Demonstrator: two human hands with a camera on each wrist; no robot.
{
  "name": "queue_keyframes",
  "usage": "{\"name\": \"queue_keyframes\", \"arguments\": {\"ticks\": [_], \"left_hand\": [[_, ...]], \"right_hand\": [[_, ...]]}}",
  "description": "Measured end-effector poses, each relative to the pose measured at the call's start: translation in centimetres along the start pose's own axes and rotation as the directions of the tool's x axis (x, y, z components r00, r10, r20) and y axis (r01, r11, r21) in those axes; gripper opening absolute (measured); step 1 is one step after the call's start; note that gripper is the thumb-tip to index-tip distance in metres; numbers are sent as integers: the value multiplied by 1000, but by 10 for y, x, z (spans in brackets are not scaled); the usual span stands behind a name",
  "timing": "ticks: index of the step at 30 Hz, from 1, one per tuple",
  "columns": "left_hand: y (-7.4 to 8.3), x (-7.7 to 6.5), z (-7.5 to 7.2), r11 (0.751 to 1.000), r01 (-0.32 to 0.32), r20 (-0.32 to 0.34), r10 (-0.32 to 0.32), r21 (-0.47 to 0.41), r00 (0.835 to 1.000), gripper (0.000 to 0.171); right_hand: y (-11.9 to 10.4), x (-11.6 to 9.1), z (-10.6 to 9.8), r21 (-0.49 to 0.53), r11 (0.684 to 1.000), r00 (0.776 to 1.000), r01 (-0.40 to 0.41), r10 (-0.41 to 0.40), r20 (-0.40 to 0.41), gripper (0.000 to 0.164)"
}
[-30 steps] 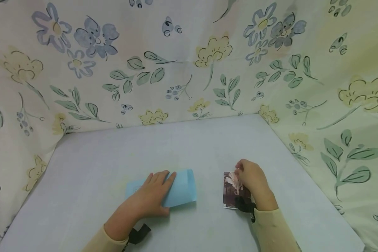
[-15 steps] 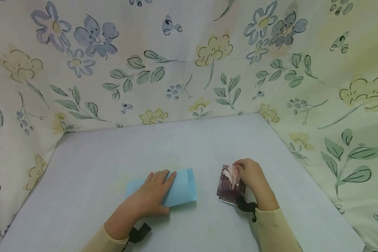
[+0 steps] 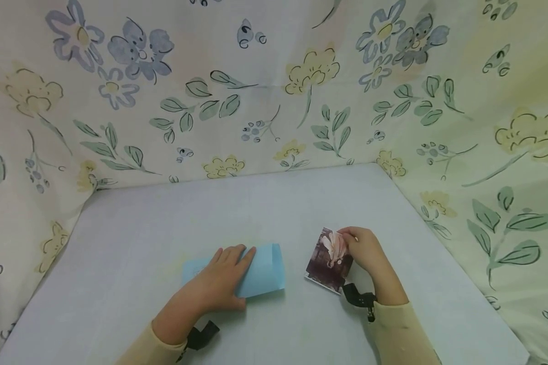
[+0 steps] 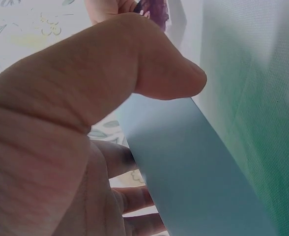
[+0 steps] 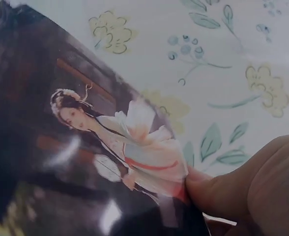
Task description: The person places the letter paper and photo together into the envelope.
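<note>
A light blue paper envelope point(image 3: 260, 276) lies on the table with its flap end toward the right. Across its middle rests my left hand point(image 3: 219, 284), fingers extended and thumb spread out by the near edge; the palm hides much of the left half. In the left wrist view, the thumb point(image 4: 169, 73) crosses over the blue paper point(image 4: 179, 147). To the right, my right hand point(image 3: 363, 248) pinches a glossy photo card point(image 3: 326, 263) at its upper right side, and the card is tilted. Close up, the right wrist view shows its dark print point(image 5: 85, 147) with a robed figure holding a round fan.
Both hands work over a white-covered table point(image 3: 233, 208). A floral cloth point(image 3: 265, 101) hangs behind it and along both sides. Black wrist mounts point(image 3: 358, 296) stick out below each hand, the right one overlapping the card's lower corner in the head view.
My right hand has drawn the photo card leftward and away from me, turning it clockwise and lifting its upper end. The left hand and the envelope have stayed in place.
</note>
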State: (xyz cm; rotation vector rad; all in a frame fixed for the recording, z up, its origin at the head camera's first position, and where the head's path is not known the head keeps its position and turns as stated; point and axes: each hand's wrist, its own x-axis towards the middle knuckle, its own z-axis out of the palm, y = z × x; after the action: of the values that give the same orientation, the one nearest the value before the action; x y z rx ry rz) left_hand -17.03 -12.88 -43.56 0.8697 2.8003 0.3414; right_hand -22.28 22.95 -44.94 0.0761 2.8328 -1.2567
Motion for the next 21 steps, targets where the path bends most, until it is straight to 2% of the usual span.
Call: {"name": "queue_keyframes", "arguments": {"ticks": [7,21], "left_hand": [[-1,0,-1,1000,1,-5,-1,4,1000,106],[0,-1,-2,1000,9,-18,-10,-15,1000,105]], "right_hand": [[-2,0,-2,126,992,1000,-16,15,9,28],[-5,-3,-3,259,965,998,-28,11,67,28]]}}
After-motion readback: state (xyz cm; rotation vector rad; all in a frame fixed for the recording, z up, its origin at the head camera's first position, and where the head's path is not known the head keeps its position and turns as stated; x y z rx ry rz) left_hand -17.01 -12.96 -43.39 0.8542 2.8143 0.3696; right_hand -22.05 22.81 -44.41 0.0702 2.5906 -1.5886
